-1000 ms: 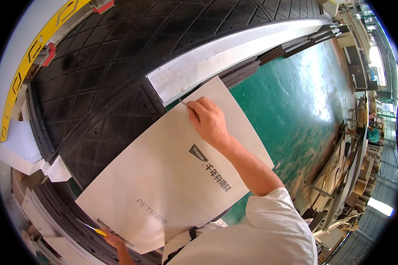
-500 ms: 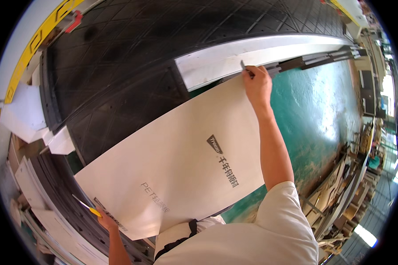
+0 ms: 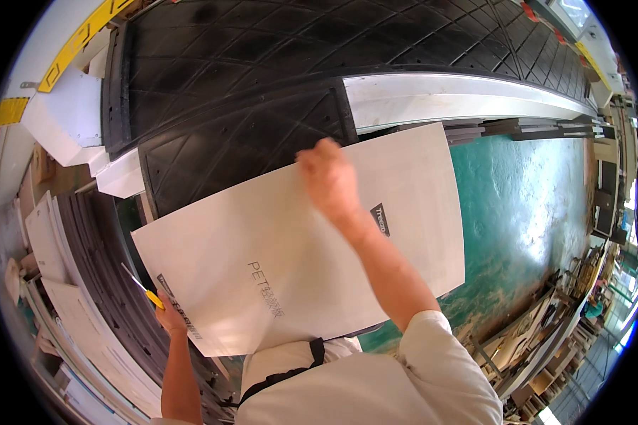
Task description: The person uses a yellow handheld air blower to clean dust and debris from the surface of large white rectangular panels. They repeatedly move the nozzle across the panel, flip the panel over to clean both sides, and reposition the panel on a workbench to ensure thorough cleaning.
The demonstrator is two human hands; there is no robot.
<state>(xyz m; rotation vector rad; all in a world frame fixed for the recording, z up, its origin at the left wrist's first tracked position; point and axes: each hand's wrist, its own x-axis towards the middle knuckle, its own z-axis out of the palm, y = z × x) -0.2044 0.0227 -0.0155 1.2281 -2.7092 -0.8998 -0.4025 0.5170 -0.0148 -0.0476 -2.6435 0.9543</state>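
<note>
A large pale board (image 3: 312, 241) with dark printed marks lies in front of me, tilted, its far edge against a black machine table (image 3: 248, 142). My left hand (image 3: 171, 316) is closed on a yellow-handled tool (image 3: 154, 299) with a long thin metal blade, beside the board's left edge. My right hand (image 3: 327, 177), blurred, is over the board's far edge near the middle. Its fingers are curled closed; whatever is in them cannot be made out.
A white metal beam (image 3: 461, 99) runs along the table's front at the right. Several dark boards (image 3: 96, 262) are stacked at the left, with pale sheets (image 3: 78, 312) beside them. Green floor (image 3: 524, 205) stretches to the right, where timber offcuts (image 3: 539, 319) are piled.
My right hand has moved left along the board's far edge, away from its right corner; the small grey metal piece in it no longer shows. My left hand keeps the yellow-handled tool.
</note>
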